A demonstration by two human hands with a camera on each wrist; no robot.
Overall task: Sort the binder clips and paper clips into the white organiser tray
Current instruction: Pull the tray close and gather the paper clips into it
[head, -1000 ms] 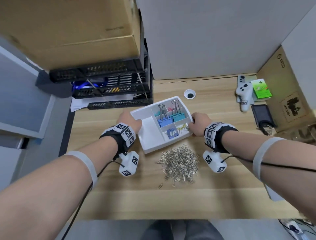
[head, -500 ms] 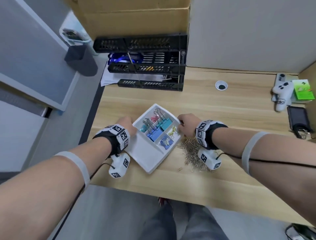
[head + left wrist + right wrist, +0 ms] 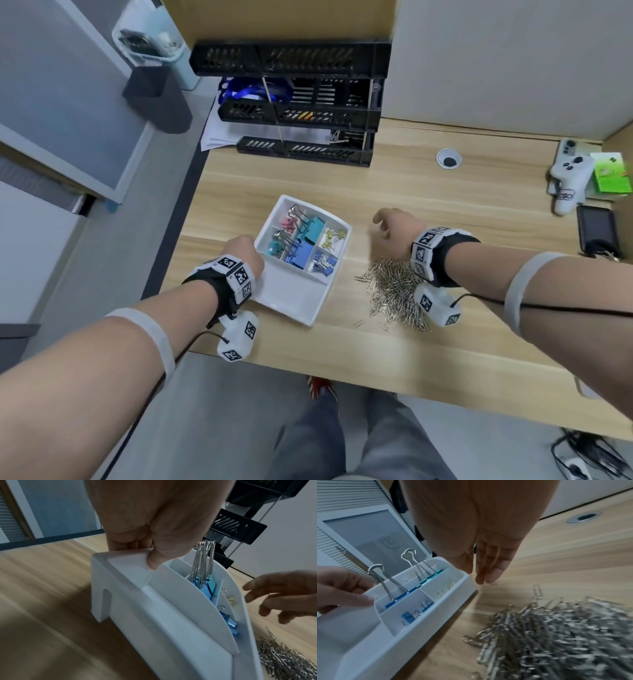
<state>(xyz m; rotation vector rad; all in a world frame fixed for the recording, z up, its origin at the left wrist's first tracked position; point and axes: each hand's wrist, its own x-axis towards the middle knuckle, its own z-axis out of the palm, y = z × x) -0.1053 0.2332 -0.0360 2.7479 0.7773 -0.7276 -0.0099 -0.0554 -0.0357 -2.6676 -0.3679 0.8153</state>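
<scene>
Since before, my right hand (image 3: pixel 397 230) has left the tray (image 3: pixel 294 303), fingers loose; the paper clips (image 3: pixel 394 294) lie just beneath its wrist, while my left hand (image 3: pixel 245 255) grips the rim.

Wooden desk (image 3: pixel 445 359) carries: tray (image 3: pixel 291 301) pinched by left hand (image 3: pixel 243 253); paper clips (image 3: pixel 394 294) heaped just right; file rack (image 3: pixel 308 150) beyond; controller (image 3: pixel 568 181), phone (image 3: pixel 597 228) far right.
</scene>
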